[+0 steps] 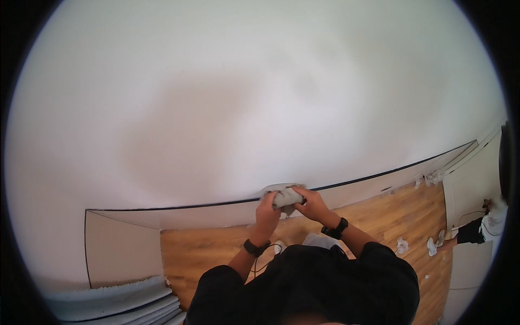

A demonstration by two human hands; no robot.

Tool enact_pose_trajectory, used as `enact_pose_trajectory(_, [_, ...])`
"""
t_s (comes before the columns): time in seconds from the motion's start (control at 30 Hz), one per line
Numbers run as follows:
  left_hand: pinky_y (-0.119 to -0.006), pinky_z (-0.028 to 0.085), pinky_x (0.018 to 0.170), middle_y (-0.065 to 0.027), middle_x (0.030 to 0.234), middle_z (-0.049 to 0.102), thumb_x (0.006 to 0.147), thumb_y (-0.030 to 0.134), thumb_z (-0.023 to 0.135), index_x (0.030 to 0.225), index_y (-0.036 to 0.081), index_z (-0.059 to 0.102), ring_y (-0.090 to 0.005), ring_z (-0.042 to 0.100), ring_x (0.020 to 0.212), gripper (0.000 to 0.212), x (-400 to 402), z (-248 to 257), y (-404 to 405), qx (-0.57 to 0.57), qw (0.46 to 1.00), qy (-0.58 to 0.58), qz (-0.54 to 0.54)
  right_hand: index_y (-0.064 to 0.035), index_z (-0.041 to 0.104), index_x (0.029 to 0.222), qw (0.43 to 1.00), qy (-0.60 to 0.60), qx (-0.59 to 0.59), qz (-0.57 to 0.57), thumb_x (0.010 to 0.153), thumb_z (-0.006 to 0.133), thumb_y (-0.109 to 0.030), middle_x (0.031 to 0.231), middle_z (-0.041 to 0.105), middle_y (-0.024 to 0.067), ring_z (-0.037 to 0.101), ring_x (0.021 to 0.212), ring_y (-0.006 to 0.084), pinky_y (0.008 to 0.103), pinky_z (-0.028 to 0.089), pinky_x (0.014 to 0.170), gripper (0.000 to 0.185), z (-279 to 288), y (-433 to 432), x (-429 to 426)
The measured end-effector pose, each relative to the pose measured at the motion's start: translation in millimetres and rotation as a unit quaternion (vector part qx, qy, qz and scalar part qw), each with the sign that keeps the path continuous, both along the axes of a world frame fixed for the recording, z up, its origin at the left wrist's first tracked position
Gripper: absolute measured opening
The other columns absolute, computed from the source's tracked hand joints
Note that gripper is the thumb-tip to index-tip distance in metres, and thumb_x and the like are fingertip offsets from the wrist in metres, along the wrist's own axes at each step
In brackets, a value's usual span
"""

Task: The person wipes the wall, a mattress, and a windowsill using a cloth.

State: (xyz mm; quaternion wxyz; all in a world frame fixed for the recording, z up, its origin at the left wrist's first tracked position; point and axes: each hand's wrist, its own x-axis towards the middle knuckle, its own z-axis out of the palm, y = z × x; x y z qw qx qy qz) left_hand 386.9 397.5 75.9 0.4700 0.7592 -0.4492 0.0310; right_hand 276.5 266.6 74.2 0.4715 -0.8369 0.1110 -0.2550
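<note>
A wadded grey cloth (289, 198) is gripped between both hands, in front of me. My left hand (267, 213) holds its left side, and the fingers of my right hand (315, 208) are closed on its right side. The bundle lies over a thin black trim strip (174, 206), against the edge of a broad white surface (260, 130). Whether that surface is wall or ceiling I cannot tell. Part of the strip is hidden behind the cloth and hands. Black bands (256, 248) circle both wrists.
Wood-plank flooring (365, 219) lies below, with crumpled pale scraps (402, 245) on it. Pale blue-grey folded sheets or panels (122, 300) fill the lower left. At far right stands another person (471, 231) in white shoes. A thin dark cable (260, 264) runs near my left forearm.
</note>
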Motion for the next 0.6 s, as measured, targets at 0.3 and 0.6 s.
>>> enact_pose_trajectory(0.3, [-0.042, 0.047, 0.073, -0.0167, 0.095, 0.06, 0.071, 0.005, 0.057, 0.11, 0.009, 0.054, -0.0352, 0.058, 0.086, 0.039, -21.1, -41.4, -50.9, 0.097, 0.989, 0.026, -0.112, -0.0034, 0.052, 0.114, 0.985, 0.051, 0.105, -0.128, 0.07, 0.062, -0.004, 0.089, 0.063, 0.0167, 0.062, 0.078, 0.0272, 0.0319, 0.049, 0.07, 0.045, -53.1, -31.0, -29.6])
enact_pose_trajectory(0.6, [-0.038, 0.048, 0.071, -0.014, 0.097, 0.061, 0.067, 0.006, 0.065, 0.106, 0.008, 0.058, -0.0342, 0.059, 0.084, 0.039, 34.5, -72.0, 16.5, 0.097, 0.995, 0.008, -0.019, -0.0053, 0.053, 0.114, 0.987, 0.073, 0.141, 0.011, 0.072, 0.061, -0.005, 0.095, 0.063, 0.0159, 0.062, 0.084, 0.0275, 0.0331, 0.048, 0.073, 0.042, -71.7, 19.0, 38.2])
